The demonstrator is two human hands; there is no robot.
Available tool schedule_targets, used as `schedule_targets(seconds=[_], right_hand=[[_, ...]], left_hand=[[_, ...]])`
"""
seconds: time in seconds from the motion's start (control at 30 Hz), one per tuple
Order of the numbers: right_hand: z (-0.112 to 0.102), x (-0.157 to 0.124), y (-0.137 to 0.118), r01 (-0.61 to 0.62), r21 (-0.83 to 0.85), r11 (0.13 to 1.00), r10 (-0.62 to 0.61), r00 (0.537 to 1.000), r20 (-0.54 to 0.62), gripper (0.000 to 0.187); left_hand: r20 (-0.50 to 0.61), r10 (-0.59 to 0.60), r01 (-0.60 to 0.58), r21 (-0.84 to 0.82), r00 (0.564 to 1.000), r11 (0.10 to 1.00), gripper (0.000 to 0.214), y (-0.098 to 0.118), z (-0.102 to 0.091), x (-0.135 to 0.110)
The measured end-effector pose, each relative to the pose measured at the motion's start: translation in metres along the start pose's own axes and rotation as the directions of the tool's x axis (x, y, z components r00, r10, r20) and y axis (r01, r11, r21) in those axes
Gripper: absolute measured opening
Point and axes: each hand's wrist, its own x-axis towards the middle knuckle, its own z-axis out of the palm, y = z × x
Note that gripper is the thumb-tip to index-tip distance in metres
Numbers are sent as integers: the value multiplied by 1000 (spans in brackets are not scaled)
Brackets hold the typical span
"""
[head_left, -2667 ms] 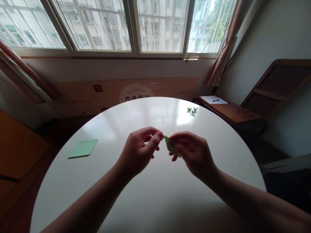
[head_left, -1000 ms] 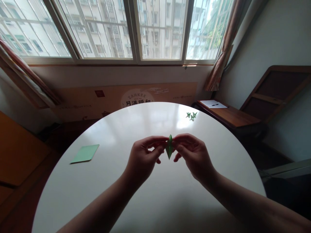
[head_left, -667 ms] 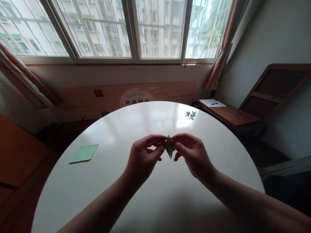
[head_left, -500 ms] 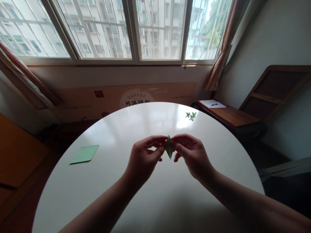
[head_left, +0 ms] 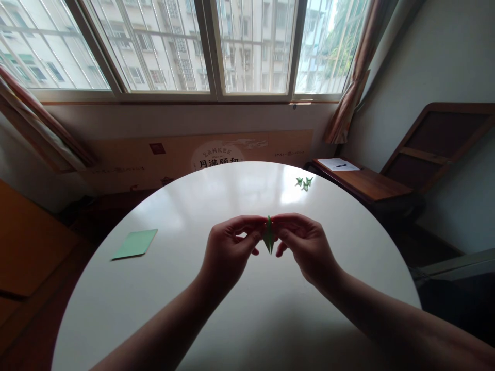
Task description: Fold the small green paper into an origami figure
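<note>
A piece of folded green origami paper is held up over the table between my two hands, its narrow point facing down toward me. My left hand pinches its left side with thumb and fingers. On the other side, my right hand grips the right edge the same way. The fingertips hide much of the paper's upper part. Three small folded green paper figures sit together farther back on the table. A flat stack of light green paper squares lies to the left.
The round white table stands below a window with bars. Behind its far edge leans a printed cardboard panel. At right, a wooden side surface carries a white sheet with a pen on it.
The folded paper has turned slightly between my fingers, and its lower tip now shows two separated points. Both hands stay almost in place.
</note>
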Motion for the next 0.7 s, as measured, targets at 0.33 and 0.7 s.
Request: schedule_targets(seconds=[0.33, 0.7], right_hand=[[0, 0, 2, 7, 6, 1000, -7, 1000, 10, 10], [0, 0, 1, -23, 30, 999, 22, 1000, 16, 10]], left_hand=[[-8, -10, 9, -26, 1000, 1000, 12, -3, 0, 1], [38, -57, 59, -62, 998, 996, 12, -4, -1, 3]])
